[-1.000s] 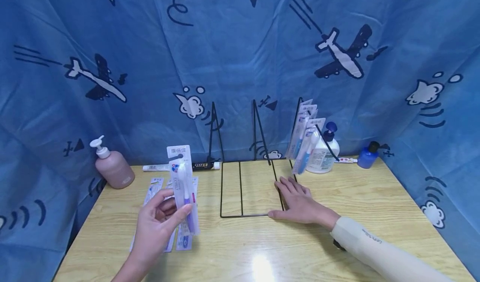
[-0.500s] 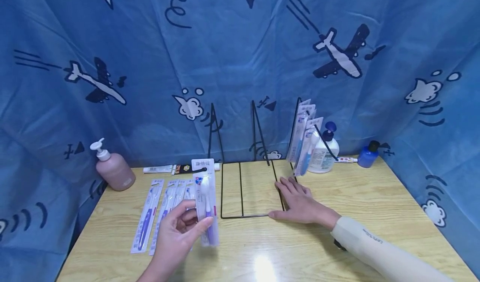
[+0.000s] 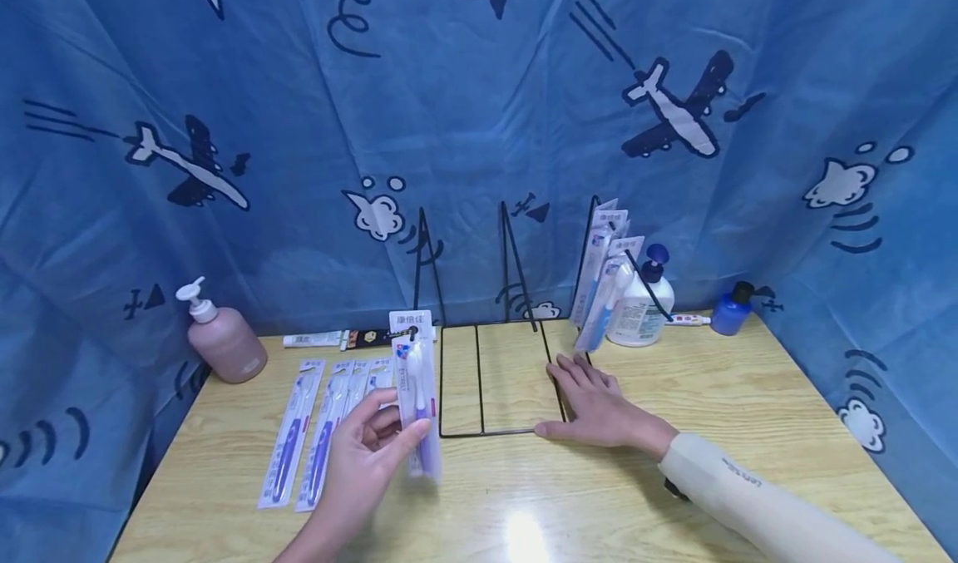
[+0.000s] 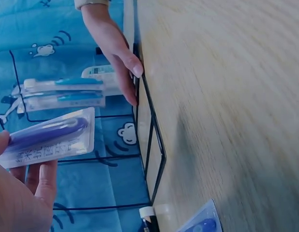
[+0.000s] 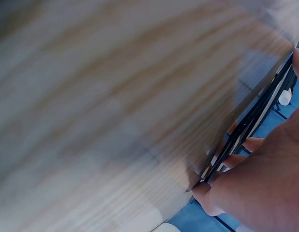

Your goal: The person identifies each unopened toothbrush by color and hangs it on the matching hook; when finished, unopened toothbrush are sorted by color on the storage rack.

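My left hand [image 3: 362, 459] pinches a packaged purple toothbrush [image 3: 421, 392] between thumb and fingers, holding it upright above the table. The pack's card top is at the front end of the black wire rack's left prong [image 3: 417, 272]; a dark tip shows at the hang hole. In the left wrist view the lower end of this toothbrush pack [image 4: 57, 137] points away from the palm. My right hand [image 3: 599, 409] rests with extended fingers on the right side of the rack's base [image 3: 481, 380]. Packaged blue toothbrushes [image 3: 602, 297] hang on the right prong.
Several packaged purple toothbrushes [image 3: 290, 438] lie left of the rack. Behind them are toothpaste tubes [image 3: 314, 340] and a pink pump bottle [image 3: 228, 343]. A white pump bottle [image 3: 636, 318] and a small blue bottle [image 3: 731, 309] stand right. A patterned blue curtain [image 3: 479, 130] hangs behind.
My left hand has carried the toothbrush pack to the right, away from the lying packs, then slightly up at the left prong's end. The right hand stays on the rack base.
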A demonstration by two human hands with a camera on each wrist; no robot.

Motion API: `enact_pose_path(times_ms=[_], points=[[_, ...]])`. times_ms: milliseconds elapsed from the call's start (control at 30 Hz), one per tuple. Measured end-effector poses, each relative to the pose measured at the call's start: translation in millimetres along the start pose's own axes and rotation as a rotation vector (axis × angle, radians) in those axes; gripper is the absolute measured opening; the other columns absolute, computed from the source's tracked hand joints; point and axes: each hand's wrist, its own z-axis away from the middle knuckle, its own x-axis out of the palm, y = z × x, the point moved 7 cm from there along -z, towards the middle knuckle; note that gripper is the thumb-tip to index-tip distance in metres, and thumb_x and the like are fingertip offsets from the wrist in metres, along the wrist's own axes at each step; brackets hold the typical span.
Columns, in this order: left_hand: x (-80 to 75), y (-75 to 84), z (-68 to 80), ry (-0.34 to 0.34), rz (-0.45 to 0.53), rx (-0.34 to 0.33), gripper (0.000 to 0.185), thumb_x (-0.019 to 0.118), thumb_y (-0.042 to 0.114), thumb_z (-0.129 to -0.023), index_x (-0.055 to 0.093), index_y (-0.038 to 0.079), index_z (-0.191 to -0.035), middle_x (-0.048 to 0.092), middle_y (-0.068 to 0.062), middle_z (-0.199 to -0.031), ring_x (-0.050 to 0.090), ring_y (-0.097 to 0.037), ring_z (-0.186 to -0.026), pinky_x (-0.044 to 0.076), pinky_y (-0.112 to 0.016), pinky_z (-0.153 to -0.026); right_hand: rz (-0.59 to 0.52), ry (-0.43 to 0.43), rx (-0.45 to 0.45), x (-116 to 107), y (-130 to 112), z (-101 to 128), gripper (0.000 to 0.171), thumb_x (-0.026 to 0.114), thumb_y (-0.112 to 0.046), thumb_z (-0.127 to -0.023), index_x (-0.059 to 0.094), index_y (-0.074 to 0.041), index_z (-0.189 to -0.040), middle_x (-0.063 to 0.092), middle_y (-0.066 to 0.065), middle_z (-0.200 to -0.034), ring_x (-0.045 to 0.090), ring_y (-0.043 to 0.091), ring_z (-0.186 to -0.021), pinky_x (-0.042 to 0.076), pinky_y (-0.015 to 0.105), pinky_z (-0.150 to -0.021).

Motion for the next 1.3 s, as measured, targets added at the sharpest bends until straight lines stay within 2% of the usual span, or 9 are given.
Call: enact_pose_path(times_ms=[100,267,400,533,667,800,933,1100,1300], points=[[1.6,-6.7,-10.2,0.015,0.003,0.009,0.034,0.080,-0.010,-0.093,0.070,-0.003,-0.125,0.080,-0.019,-0.110,0.079,-0.020,-0.096,0.065,-0.035,-0.084,0.011,-0.011,0.003,-0.8,-1.6,0.4,0.108,0.068,-0.073,-0.096,0.036,0.002,-0.167,0.027,0.027,-0.174,0.020,0.055,-0.159,0.027,0.082,-0.110],[4.5,-14.8,-35.9,0.025,0.048,0.093,0.034,0.078,-0.009,-0.097,0.067,-0.005,-0.128,0.076,-0.019,-0.111,0.074,-0.017,-0.097,0.065,-0.033,-0.080,0.023,-0.054,0.036,-3.8,-6.7,1.1,0.108,0.069,-0.070,-0.097,0.033,0.001,-0.169,0.023,0.027,-0.176,0.016,0.053,-0.161,0.024,0.082,-0.114],[3.3,-22.9,-60.5,0.076,0.063,0.123,0.031,0.079,-0.009,-0.095,0.068,-0.008,-0.124,0.074,-0.014,-0.103,0.071,-0.016,-0.091,0.063,-0.027,-0.078,0.036,-0.070,0.037,-2.1,-6.8,0.1,0.108,0.067,-0.071,-0.098,0.031,0.001,-0.169,0.022,0.026,-0.176,0.017,0.053,-0.161,0.024,0.081,-0.115],[3.7,-33.5,-86.9,0.138,0.064,0.104,0.031,0.082,-0.010,-0.092,0.068,-0.011,-0.120,0.074,-0.010,-0.096,0.069,-0.012,-0.085,0.060,-0.023,-0.078,0.034,-0.073,0.044,-2.5,-6.5,1.5,0.107,0.068,-0.070,-0.098,0.031,0.002,-0.169,0.022,0.027,-0.176,0.016,0.053,-0.161,0.024,0.080,-0.116],[5.4,-39.9,-109.5,0.181,0.038,0.090,0.031,0.085,-0.004,-0.093,0.069,-0.010,-0.119,0.073,-0.010,-0.092,0.066,-0.011,-0.081,0.055,-0.020,-0.074,0.035,-0.070,0.045,-5.0,-7.1,3.8,0.107,0.068,-0.070,-0.098,0.032,0.002,-0.169,0.023,0.027,-0.176,0.016,0.052,-0.161,0.024,0.079,-0.116],[6.6,-43.4,-127.4,0.194,0.016,0.068,0.031,0.086,0.004,-0.095,0.070,-0.005,-0.120,0.074,-0.006,-0.090,0.064,-0.012,-0.080,0.052,-0.021,-0.072,0.042,-0.068,0.037,-5.4,-7.5,3.4,0.107,0.067,-0.071,-0.098,0.032,0.001,-0.169,0.023,0.027,-0.176,0.017,0.053,-0.161,0.025,0.079,-0.115],[6.9,-48.5,-144.6,0.195,0.054,0.040,0.032,0.086,0.006,-0.096,0.069,-0.003,-0.121,0.075,-0.001,-0.090,0.066,-0.011,-0.081,0.054,-0.021,-0.073,0.046,-0.066,0.034,-4.8,-6.4,2.1,0.107,0.067,-0.071,-0.098,0.032,0.001,-0.169,0.023,0.027,-0.176,0.015,0.053,-0.161,0.025,0.080,-0.115],[6.6,-51.8,-161.0,0.194,0.090,0.032,0.030,0.085,0.001,-0.095,0.068,-0.004,-0.120,0.075,0.003,-0.088,0.068,-0.009,-0.081,0.055,-0.021,-0.074,0.051,-0.068,0.032,-3.1,-5.0,1.2,0.108,0.066,-0.072,-0.098,0.031,0.001,-0.169,0.022,0.026,-0.176,0.016,0.052,-0.161,0.025,0.081,-0.115],[6.7,-53.2,-171.0,0.176,0.058,0.019,0.031,0.085,0.003,-0.095,0.069,-0.002,-0.120,0.072,0.002,-0.091,0.064,-0.011,-0.083,0.053,-0.021,-0.074,0.046,-0.072,0.037,-3.3,-4.7,2.2,0.108,0.067,-0.071,-0.098,0.032,0.001,-0.169,0.022,0.026,-0.176,0.016,0.053,-0.161,0.025,0.080,-0.115]])
